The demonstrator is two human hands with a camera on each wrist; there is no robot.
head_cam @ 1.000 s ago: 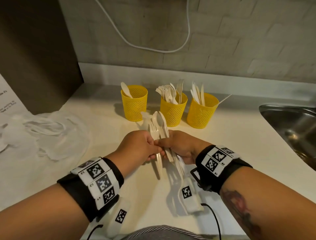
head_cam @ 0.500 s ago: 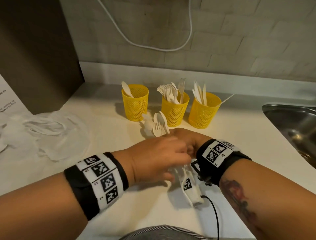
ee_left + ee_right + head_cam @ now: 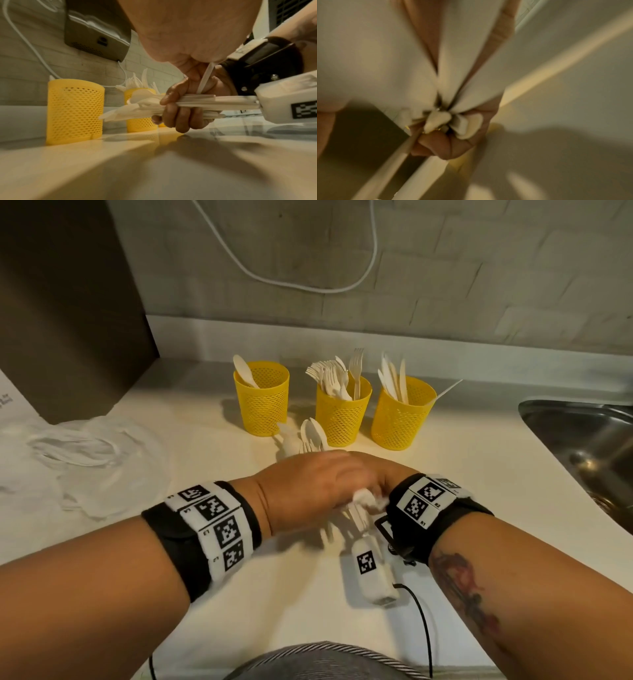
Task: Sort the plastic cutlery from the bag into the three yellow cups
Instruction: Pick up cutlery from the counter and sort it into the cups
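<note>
Three yellow mesh cups stand in a row at the back of the counter: the left cup [image 3: 262, 402] has one spoon, the middle cup [image 3: 342, 419] forks, the right cup [image 3: 399, 419] knives. My right hand [image 3: 180, 112] grips a bundle of white plastic cutlery [image 3: 137, 106], lying flat just above the counter with its heads [image 3: 310, 436] towards the cups. My left hand [image 3: 308, 487] lies across the right one and hides it in the head view. Its fingers [image 3: 193, 67] pinch the handle of one white piece [image 3: 205, 78], which rises out of the bundle.
The crumpled clear plastic bag [image 3: 85, 460] lies on the counter at the left. A steel sink [image 3: 582, 433] is set into the right side. A dark cabinet panel [image 3: 68, 302] stands at the back left. A white cable [image 3: 308, 285] hangs on the brick wall.
My left hand has moved right, from beside the right hand to over it, and now pinches one handle. The bundle has dropped lower and flatter.
</note>
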